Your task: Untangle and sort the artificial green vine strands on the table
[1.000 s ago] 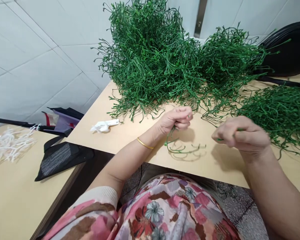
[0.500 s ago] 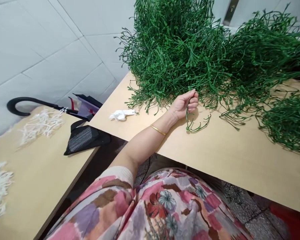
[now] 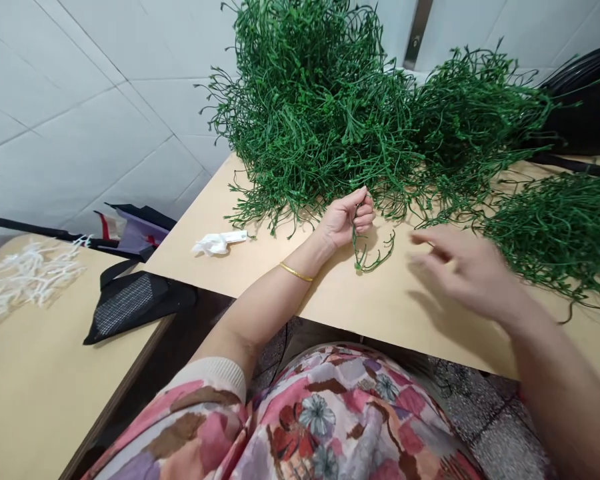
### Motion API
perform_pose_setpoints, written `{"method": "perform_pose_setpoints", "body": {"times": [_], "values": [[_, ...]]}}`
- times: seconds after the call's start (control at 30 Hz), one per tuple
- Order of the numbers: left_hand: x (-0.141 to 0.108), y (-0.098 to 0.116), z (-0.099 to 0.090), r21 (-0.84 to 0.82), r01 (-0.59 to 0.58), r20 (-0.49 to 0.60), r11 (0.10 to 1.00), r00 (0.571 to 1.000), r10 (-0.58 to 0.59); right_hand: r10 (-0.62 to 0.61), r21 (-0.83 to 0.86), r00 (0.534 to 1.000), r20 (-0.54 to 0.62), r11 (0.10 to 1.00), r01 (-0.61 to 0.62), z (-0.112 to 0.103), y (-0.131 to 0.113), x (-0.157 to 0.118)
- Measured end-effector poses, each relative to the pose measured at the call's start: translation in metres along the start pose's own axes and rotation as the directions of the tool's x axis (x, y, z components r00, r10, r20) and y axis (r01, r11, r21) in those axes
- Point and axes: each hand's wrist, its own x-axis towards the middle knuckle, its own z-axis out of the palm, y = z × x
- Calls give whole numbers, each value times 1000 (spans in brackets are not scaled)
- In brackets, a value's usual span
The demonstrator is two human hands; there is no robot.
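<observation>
My left hand [image 3: 349,219], with a gold bangle on the wrist, is closed around a green plastic stem [image 3: 359,257]. The stem's thin, forked end hangs below the fist, just over the table. To the right, my right hand [image 3: 460,270] hovers above the tabletop, blurred by motion. Its thumb and forefinger are apart, and I see nothing between them. Behind my left hand rises a large heap of green artificial stems [image 3: 310,127] with small budded tips. A lower pile of the same stems [image 3: 570,233] lies beyond my right hand.
A crumpled white tissue [image 3: 215,244] lies on the pale wooden table [image 3: 330,300] at left. On a second table [image 3: 35,387] are white branching pieces [image 3: 35,273], a black mesh pouch [image 3: 130,303] and an umbrella [image 3: 135,230]. A black bundle [image 3: 587,107] stands back right.
My right hand has come into view from the right. My left hand keeps its hold on the green stem. The view has shifted, so the scene sits further left.
</observation>
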Motion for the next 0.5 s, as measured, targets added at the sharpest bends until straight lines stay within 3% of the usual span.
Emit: {"method": "perform_pose_setpoints", "body": {"times": [0.1,0.2,0.27,0.37,0.5], "values": [[-4,-3,3,34,-29,42,999,999,27,-92,-105,971,222,987,118,53,-20,2],[-6,-6,4,73,-75,85,994,994,69,-66,-281,978,199,952,122,75,-21,2],[-5,-9,3,104,-89,110,991,991,77,-32,-365,980,195,925,103,73,-20,-2],[-2,-14,2,214,-122,142,969,986,92,-2,-402,957,290,907,124,57,-22,-19],[-2,-23,3,541,-162,93,825,987,133,78,-404,940,331,912,66,21,-23,-68]]}}
